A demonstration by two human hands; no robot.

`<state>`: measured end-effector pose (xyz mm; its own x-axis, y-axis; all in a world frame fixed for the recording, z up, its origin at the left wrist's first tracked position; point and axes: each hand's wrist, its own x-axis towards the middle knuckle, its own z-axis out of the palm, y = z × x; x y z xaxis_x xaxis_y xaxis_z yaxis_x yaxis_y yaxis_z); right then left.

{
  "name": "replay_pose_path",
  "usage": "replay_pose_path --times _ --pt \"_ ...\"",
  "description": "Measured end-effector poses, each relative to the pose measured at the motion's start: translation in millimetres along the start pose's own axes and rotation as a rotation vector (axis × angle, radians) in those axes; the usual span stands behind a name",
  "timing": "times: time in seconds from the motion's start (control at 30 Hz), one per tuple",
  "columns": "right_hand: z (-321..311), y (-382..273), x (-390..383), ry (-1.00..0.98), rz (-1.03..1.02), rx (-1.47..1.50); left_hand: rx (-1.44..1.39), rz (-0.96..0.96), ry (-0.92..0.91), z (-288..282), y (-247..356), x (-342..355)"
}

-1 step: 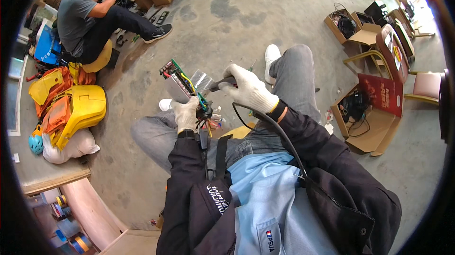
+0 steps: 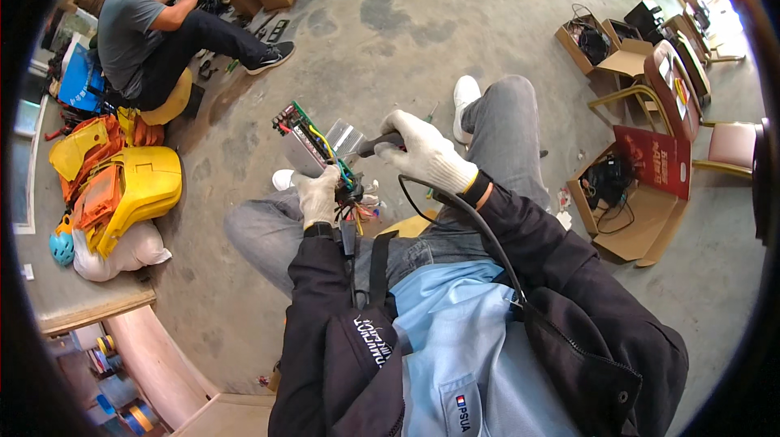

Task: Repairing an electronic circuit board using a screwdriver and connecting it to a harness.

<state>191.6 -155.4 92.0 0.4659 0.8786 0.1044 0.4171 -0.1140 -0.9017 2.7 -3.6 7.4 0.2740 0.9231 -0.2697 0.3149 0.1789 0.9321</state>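
Note:
My left hand [image 2: 317, 196], in a white knitted glove, grips the lower end of a circuit board assembly [image 2: 304, 149]. The assembly has green board edges, a flat metal side, and red and yellow wires at its upper part. A clear or shiny flat piece [image 2: 348, 140] juts out on its right side. My right hand [image 2: 428, 149], gloved the same way, is closed on a dark-handled tool [image 2: 379, 144] pointing left toward the assembly. The tool's exact kind and tip are hard to make out. Dark and coloured wires [image 2: 349, 214] hang below my left hand.
A black cable [image 2: 479, 222] arcs past my right forearm. To the right are an open carton [image 2: 650, 226] with black parts and a chair [image 2: 670, 92]. Yellow and orange plastic shells [image 2: 134, 189] lie left. A seated person [image 2: 154, 31] handles something dark at the upper left.

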Motion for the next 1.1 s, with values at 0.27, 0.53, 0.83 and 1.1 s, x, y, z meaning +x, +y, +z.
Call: replay_pose_path --times 0.27,0.53,0.83,1.1 --pt "0 -10 -1 0.002 0.052 -0.073 0.048 -0.045 -0.001 -5 -10 9" --pt "2 11 2 -0.036 -0.056 -0.146 -0.022 -0.052 0.018 -3 -13 9" --pt "6 13 4 0.068 0.177 -0.065 0.077 -0.045 0.038 -5 -19 14" --pt "0 18 5 -0.067 -0.08 -0.034 -0.042 -0.098 0.056 -2 -15 9"
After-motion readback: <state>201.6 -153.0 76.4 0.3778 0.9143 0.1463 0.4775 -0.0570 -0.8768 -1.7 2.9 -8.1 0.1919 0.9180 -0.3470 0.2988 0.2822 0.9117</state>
